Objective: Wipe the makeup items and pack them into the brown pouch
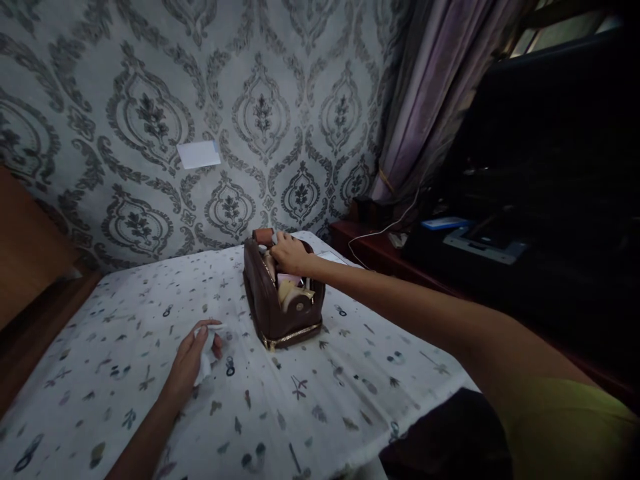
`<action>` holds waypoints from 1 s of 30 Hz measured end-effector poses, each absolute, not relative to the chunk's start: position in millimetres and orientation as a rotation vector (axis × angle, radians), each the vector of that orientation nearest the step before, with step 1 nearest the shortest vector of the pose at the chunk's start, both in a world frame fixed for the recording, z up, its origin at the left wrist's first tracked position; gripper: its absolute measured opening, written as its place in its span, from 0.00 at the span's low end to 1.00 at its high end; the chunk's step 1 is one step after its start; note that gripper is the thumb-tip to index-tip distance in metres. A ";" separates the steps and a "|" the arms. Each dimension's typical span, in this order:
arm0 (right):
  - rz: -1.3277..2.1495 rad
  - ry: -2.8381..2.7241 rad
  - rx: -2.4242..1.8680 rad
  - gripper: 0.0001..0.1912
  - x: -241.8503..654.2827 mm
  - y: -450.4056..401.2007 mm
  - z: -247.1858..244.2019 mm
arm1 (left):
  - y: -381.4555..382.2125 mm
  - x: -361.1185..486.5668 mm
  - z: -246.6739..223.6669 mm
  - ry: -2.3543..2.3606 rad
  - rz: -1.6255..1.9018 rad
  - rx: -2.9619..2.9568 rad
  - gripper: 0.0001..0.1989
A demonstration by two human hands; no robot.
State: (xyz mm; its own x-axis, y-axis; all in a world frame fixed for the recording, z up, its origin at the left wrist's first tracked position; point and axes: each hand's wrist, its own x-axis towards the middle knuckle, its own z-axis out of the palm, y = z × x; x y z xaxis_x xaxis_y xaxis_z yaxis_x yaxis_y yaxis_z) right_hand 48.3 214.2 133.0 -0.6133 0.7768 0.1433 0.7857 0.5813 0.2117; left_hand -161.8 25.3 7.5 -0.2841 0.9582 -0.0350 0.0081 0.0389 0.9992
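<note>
A dark brown handbag (260, 300) stands unzipped on the table, with a pink item (289, 279) and a yellowish item (295, 293) showing inside. My right hand (290, 255) is over the bag's far part, its fingers closed on a small pale item that I cannot make out, beside a reddish-brown cylinder (263, 236) at the bag's top edge. To the left of the bag, my left hand (200, 343) is closed around a crumpled white tissue (204, 367), above the cloth.
A white patterned cloth (150, 347) covers the table, which reaches the wallpapered wall. On the right are a dark red surface (370, 247) with a white cable, a purple curtain (425, 87) and a large black object. Brown furniture stands at left.
</note>
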 end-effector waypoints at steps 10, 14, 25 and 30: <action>-0.360 -2.809 -1.320 0.20 55.4 225.4 128.7 | 24.9 -159.3 9.2 1.432 1.370 1.024 0.34; -0.323 -2.794 -1.327 0.20 45.3 234.0 124.5 | 25.2 -158.7 9.2 1.453 1.372 1.047 0.33; -0.139 -2.891 -1.208 0.26 56.4 240.4 126.0 | 26.1 -161.8 4.6 1.443 1.353 1.090 0.34; -0.182 -2.914 -1.158 0.25 40.3 250.0 125.2 | 25.6 -162.7 3.5 1.449 1.323 1.111 0.32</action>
State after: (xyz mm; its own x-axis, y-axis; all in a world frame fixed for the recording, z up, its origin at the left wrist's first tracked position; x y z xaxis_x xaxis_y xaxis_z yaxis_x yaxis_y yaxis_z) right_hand 40.3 250.0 125.2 -0.7281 0.6841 0.0432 0.6842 0.7214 0.1073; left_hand -162.7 25.6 3.5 -0.2354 0.9715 -0.0264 0.0617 0.0420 0.9972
